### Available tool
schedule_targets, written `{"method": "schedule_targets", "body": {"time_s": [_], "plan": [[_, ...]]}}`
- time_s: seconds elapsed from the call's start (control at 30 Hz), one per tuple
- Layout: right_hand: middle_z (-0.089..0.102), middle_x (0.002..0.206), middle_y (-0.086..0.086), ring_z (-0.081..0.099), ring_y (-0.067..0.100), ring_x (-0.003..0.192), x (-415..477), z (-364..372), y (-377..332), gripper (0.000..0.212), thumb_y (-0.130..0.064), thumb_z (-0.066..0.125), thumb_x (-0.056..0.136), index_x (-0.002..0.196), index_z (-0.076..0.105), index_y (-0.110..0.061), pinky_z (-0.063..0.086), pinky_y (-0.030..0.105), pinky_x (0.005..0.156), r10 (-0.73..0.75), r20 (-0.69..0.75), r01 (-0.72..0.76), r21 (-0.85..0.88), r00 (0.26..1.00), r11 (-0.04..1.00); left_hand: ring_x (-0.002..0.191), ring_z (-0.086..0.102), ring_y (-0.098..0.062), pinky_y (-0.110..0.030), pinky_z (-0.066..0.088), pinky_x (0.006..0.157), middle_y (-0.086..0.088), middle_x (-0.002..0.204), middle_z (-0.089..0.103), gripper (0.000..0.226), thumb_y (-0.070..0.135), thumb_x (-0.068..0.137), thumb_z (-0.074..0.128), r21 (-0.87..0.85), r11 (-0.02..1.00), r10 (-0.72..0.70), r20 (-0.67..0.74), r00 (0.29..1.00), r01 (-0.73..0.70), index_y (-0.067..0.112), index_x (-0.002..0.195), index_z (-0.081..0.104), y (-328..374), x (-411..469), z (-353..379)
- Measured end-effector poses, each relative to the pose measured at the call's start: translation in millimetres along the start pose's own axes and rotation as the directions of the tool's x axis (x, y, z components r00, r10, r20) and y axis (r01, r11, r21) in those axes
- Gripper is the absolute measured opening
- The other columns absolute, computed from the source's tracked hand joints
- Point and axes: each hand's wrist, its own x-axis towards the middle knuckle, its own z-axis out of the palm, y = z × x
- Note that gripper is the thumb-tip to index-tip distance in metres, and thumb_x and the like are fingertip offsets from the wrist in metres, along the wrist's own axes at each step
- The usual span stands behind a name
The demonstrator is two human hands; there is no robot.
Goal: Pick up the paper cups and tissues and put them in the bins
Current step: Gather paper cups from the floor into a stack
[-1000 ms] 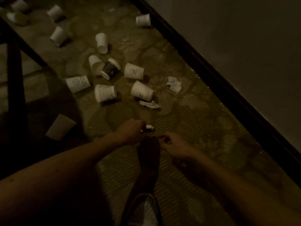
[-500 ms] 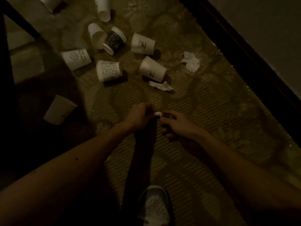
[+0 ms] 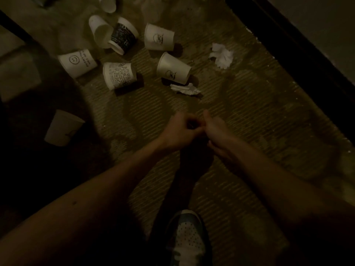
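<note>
Cups (image 3: 173, 69) litter the floor (image 3: 249, 131) beyond both curled hands; fingers' contents cannot be told.

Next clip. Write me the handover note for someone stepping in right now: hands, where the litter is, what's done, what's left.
Left hand and right hand: closed, pressed together above the floor; contents not visible.
Crumpled white tissue by the dark skirting and flattened white tissue beside the tipped white logo paper cup lie on the floor.
Smiley-face white paper cup, black patterned paper cup and others lie scattered.
No bin in view; all this remains.
</note>
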Motion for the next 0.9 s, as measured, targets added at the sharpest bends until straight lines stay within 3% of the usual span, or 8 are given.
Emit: {"method": "schedule_targets", "body": {"time_s": [0.07,0.13,0.2,0.33,0.47,0.63,0.8,0.9], "plan": [[0.062,0.087,0.01,0.057,0.014,0.062,4.9,-3.8,1.2,0.048,-0.044,0.029,0.105,0.117,0.056,-0.006,0.043,0.022,0.049,-0.057,-0.047,0.053,-0.087,0.997,0.995,0.082,0.071,-0.012,-0.031,0.057,0.076,-0.003,0.088,0.075,0.011,0.018,0.088,0.073,0.005,1.0,0.009,-0.085,0.996,-0.008,0.009,0.094,0.076,0.7,7.9,-7.4],[0.048,0.063,0.004,0.043,0.008,0.04,10.3,-9.8,3.5,0.044,-0.042,0.028,0.106,0.089,0.053,-0.01,0.03,0.017,0.036,-0.093,-0.042,0.092,-0.037,0.995,0.995,0.074,0.065,0.0,-0.019,0.051,0.067,0.002,0.087,0.072,0.008,0.019,0.089,0.072,0.042,0.999,-0.003,-0.178,0.984,0.01,0.013,0.095,0.073,-1.9,18.1,-19.7],[0.039,0.056,0.001,0.035,0.005,0.031,15.5,-16.2,4.7,0.045,-0.039,0.029,0.107,0.072,0.044,-0.014,0.023,0.015,0.032,-0.116,-0.043,0.116,0.005,0.992,0.993,0.077,0.06,0.003,-0.013,0.045,0.063,0.003,0.095,0.068,0.015,0.021,0.092,0.068,0.171,0.984,-0.004,-0.251,0.968,0.048,0.017,0.106,0.069,-6.9,29.8,-32.6],[0.039,0.054,0.0,0.036,0.004,0.031,28.1,-25.2,8.7,0.044,-0.038,0.034,0.105,0.068,0.045,-0.017,0.026,0.017,0.033,-0.139,-0.074,0.135,-0.057,0.988,0.989,0.106,0.058,-0.022,-0.029,0.043,0.08,-0.009,0.121,0.06,0.039,0.021,0.097,0.058,0.446,0.895,0.105,-0.226,0.968,0.007,0.019,0.135,0.054,-17.7,53.1,-43.2],[0.045,0.06,-0.002,0.041,0.011,0.054,39.4,-32.9,11.4,0.043,-0.034,0.037,0.105,0.067,0.049,-0.019,0.029,0.027,0.054,-0.284,-0.076,0.263,-0.212,0.956,0.941,0.116,0.055,-0.031,-0.045,0.048,0.091,-0.015,0.134,0.055,0.052,0.021,0.099,0.051,0.549,0.834,0.125,-0.094,0.988,-0.054,0.021,0.15,0.036,-21.2,73.3,-39.5],[0.053,0.069,-0.007,0.048,0.005,0.064,40.8,-39.6,10.5,0.033,-0.025,0.046,0.102,0.07,0.053,-0.026,0.04,0.031,0.071,-0.461,0.02,0.439,-0.347,0.887,0.829,0.109,0.057,-0.03,-0.043,0.048,0.082,-0.011,0.126,0.059,0.034,0.036,0.1,0.052,0.599,0.8,0.137,-0.119,0.983,-0.039,0.015,0.126,0.055,-19.5,88.7,-28.6],[0.053,0.079,-0.009,0.049,0.001,0.072,42.2,-49.1,10.0,0.018,-0.018,0.048,0.101,0.085,0.054,-0.022,0.039,0.026,0.071,-0.468,0.075,0.461,-0.366,0.881,0.808,0.1,0.06,-0.025,-0.036,0.046,0.078,-0.009,0.11,0.065,0.025,0.033,0.096,0.061,0.55,0.835,0.122,-0.195,0.973,0.005,0.01,0.105,0.067,-22.7,92.8,-25.4],[0.053,0.082,-0.01,0.048,0.0,0.075,46.3,-50.3,8.9,0.015,-0.01,0.045,0.101,0.093,0.055,-0.018,0.039,0.019,0.069,-0.456,0.055,0.447,-0.34,0.888,0.828,0.097,0.06,-0.015,-0.026,0.043,0.075,-0.002,0.104,0.067,0.02,0.032,0.091,0.068,0.473,0.881,0.083,-0.114,0.99,-0.02,0.014,0.1,0.072,-19.5,86.6,-19.7]]}}
